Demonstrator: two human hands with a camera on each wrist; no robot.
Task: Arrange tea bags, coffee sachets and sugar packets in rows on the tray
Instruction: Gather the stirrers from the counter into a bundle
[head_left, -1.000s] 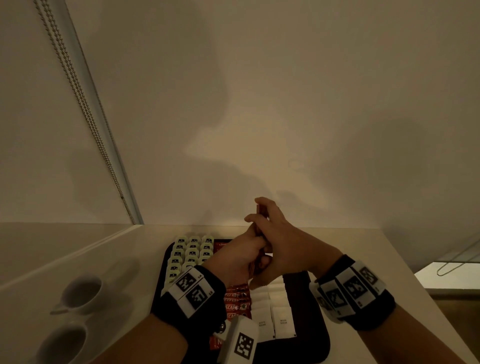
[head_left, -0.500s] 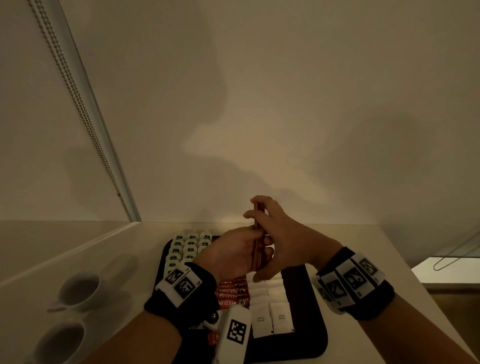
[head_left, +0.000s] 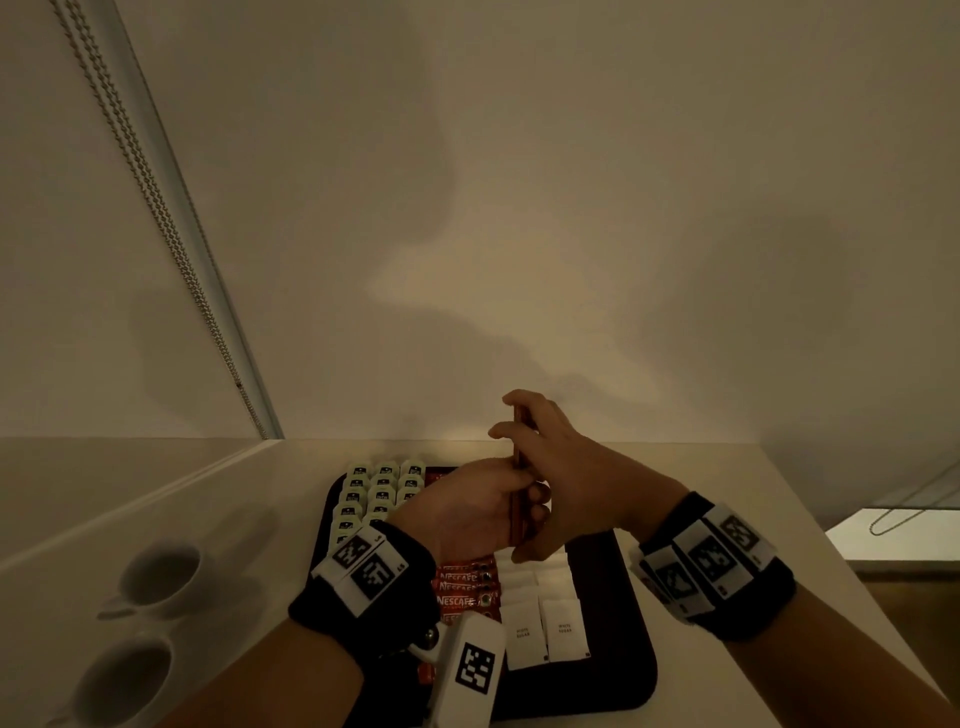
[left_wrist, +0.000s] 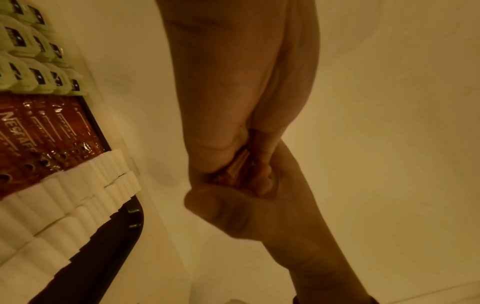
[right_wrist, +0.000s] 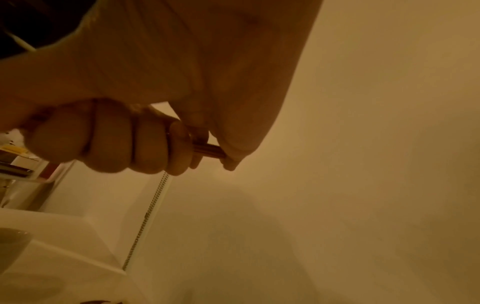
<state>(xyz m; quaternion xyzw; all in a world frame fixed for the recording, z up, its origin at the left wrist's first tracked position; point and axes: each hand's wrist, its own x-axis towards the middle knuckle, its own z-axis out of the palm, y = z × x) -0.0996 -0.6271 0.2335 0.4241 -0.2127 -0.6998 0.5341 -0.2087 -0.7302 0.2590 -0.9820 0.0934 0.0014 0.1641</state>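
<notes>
A black tray (head_left: 631, 597) lies on the white counter. On it, pale green tea bags (head_left: 382, 486) fill the left rows, red coffee sachets (head_left: 460, 587) the middle, white sugar packets (head_left: 545, 629) the right. Above the tray both hands hold one upright stack of red coffee sachets (head_left: 519, 467). My left hand (head_left: 483, 512) grips its lower part with curled fingers. My right hand (head_left: 550, 457) clasps it from the right, fingers over the top, thumb low. The left wrist view shows the stack's end (left_wrist: 237, 164) pinched between both hands; the right wrist view shows its other end (right_wrist: 207, 151).
Two white cups (head_left: 156, 571) stand on the counter left of the tray, one behind the other. A bead chain (head_left: 156, 208) hangs along the wall at the left. The counter's right edge (head_left: 810, 525) drops off beside the tray.
The two hands with the sachet stack have stayed above the tray, shifting slightly. The left hand's fingers have slid a little lower on the stack.
</notes>
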